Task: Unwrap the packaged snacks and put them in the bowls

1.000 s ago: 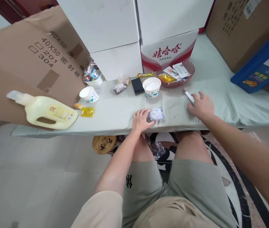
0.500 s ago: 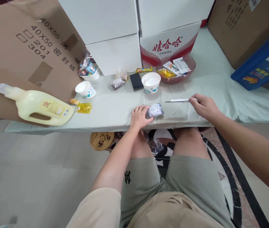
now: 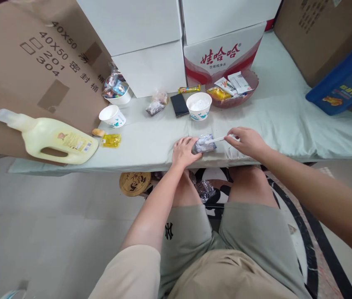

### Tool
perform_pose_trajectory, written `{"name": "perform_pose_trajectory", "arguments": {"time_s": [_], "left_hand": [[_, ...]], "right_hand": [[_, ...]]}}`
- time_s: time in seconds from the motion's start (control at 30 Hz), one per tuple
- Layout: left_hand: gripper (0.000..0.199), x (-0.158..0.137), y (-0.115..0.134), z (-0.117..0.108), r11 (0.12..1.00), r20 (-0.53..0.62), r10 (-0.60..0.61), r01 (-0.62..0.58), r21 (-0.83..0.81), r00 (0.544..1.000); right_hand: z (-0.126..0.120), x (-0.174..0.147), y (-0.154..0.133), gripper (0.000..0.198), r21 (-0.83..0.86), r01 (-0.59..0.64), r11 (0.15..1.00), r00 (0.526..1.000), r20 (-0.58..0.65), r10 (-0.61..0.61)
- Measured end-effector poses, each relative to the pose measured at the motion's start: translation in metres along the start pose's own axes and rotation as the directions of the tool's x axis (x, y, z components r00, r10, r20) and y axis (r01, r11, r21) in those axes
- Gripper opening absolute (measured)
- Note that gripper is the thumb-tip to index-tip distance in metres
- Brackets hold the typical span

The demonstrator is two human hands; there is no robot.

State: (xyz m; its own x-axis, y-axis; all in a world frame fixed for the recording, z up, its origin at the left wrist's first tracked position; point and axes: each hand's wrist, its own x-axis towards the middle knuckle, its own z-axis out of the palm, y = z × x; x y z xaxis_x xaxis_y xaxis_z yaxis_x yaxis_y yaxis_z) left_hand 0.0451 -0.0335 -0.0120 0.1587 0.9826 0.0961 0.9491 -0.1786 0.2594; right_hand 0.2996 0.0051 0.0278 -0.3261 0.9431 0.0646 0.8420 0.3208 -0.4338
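Note:
On the cloth-covered table, my left hand is closed around the left end of a small block in shiny clear plastic wrap, which has a dark bluish edge. From the right, my right hand pinches a slim white pen-like tool. The tool's front end lies over the top of the wrapped block; whether it touches the wrap or stays just above cannot be made out. Just behind the block stands a white paper bowl with something whitish and clear inside.
A black flat object, a yellow snack packet and a pink basket of packets lie behind. At left are another paper bowl and a pale yellow jug. Cartons line the back. A wooden stool stands below.
My right hand has moved left with the white tool, bringing its tip from beside the wrapped block to over it. My left hand keeps its hold on the block.

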Motion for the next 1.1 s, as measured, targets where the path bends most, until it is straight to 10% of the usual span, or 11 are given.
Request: {"name": "perform_pose_trajectory", "arguments": {"time_s": [0.2, 0.37, 0.67, 1.1], "left_hand": [[0.055, -0.001, 0.001, 0.0, 1.0, -0.008, 0.0, 0.0, -0.002, 1.0], [0.055, -0.002, 0.001, -0.001, 1.0, -0.018, 0.004, -0.005, -0.016, 1.0], [0.077, 0.0, 0.0, 0.0, 0.999, 0.006, -0.004, 0.004, 0.037, 1.0], [0.05, -0.001, 0.021, -0.009, 1.0, -0.133, 0.019, -0.021, -0.013, 0.991]], "right_hand": [[-0.03, -0.011, 0.052, 0.033, -0.095, -0.27, 0.958, 0.96, 0.045, 0.275], [-0.041, -0.023, 0.086, 0.044, -0.162, -0.393, 0.905, 0.915, -0.164, 0.368], [0.036, -0.01, 0.007, 0.052, -0.027, 0.112, 0.993, 0.991, -0.076, -0.113], [0.067, -0.015, -0.015, 0.052, -0.169, 0.208, 0.963, 0.971, -0.084, -0.224]]}}
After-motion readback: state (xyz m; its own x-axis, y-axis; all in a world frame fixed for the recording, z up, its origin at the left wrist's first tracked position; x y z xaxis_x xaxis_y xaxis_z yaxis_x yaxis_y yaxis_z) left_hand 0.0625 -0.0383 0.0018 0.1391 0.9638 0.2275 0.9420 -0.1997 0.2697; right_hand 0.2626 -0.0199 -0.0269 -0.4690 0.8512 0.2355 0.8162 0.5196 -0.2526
